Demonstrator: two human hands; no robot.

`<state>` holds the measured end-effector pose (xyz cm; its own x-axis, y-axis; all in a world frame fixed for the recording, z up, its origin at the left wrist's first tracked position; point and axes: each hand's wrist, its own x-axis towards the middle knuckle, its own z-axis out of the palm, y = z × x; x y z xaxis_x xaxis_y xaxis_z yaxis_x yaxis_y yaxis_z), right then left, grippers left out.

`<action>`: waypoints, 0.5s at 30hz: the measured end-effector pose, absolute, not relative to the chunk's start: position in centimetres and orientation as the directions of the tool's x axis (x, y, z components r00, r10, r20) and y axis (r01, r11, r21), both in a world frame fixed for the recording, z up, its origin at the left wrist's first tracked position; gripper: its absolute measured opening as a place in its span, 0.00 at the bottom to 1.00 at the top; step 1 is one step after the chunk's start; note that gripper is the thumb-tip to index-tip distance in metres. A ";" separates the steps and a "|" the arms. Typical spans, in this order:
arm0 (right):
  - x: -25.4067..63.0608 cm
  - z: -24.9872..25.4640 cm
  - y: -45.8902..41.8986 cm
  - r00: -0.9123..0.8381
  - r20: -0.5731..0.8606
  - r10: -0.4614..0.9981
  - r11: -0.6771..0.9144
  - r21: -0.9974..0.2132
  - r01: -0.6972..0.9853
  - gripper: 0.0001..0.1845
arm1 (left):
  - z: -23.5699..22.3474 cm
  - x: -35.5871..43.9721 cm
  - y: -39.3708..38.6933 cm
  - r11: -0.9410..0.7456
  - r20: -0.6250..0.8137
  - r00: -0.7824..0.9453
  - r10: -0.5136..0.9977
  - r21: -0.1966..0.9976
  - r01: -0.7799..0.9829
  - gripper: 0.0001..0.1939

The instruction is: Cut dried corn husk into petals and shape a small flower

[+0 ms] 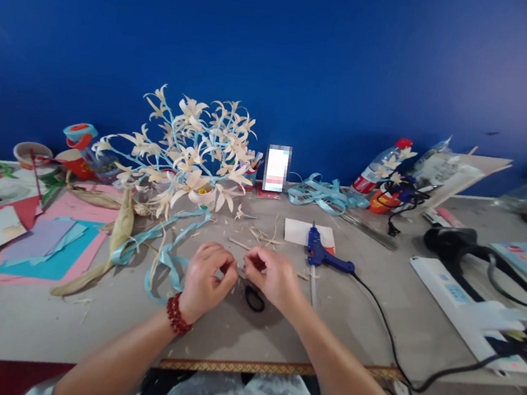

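two bare hands met over the middle of a grey worktop [229,333]. the fingers of the left hand [206,280] were curled, thumb and forefinger drawn together; the fingers of the right hand [278,278] made a similar pinch, just beside the left fingertips. whether anything was gripped between them could not be told; it was too small to make out.

a black loop handle [247,294] lay on the worktop just below the gap between the hands, and a thin pale strip [239,243] lay just beyond the fingertips. a red beaded bracelet [178,314] circled the left wrist.

close by on the right, a blue glue gun [318,249] lay across a white card [295,231], its clear stick reaching down beside the right forearm and its black cord [377,305] trailing toward a white power strip [446,301]. light blue ribbon [173,274] looped beside the left hand, next to a dried husk [125,220].

beyond the hands, slightly left, a spreading bunch of cream flowers [194,180] blocked part of the wall [280,53]. coloured paper [43,269] covered the far left; more ribbon, thin wires [369,230] and a red-capped bottle [375,172] sat behind the glue gun.
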<state>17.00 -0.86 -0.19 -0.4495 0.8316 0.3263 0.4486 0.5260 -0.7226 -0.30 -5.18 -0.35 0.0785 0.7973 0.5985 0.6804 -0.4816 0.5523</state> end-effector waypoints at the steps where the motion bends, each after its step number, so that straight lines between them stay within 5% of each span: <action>1: 17.4 -0.1 -0.7 -0.413 0.346 0.842 0.525 -0.702 0.481 0.03 | -0.3 -0.4 -5.2 -0.483 0.604 0.072 0.794 0.553 0.679 0.08; 5: 18.3 0.3 -0.5 -0.315 0.387 0.867 0.498 -0.719 0.486 0.04 | -0.2 -0.6 -5.2 -0.466 0.606 0.042 0.794 0.563 0.683 0.08; 9: 17.0 0.3 -1.2 -0.464 0.303 0.832 0.497 -0.779 0.383 0.04 | -0.4 -0.4 -5.1 -0.465 0.591 0.060 0.805 0.564 0.683 0.08; 15: 17.3 0.2 -0.7 -0.405 0.345 0.847 0.518 -0.707 0.482 0.05 | -0.3 -0.5 -5.1 -0.477 0.605 0.064 0.793 0.553 0.683 0.08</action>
<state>17.32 -0.72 0.22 -0.4053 0.8468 0.3445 0.4819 0.5182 -0.7066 -0.51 -5.14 -0.34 0.0635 0.7934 0.6054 0.6829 -0.4769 0.5533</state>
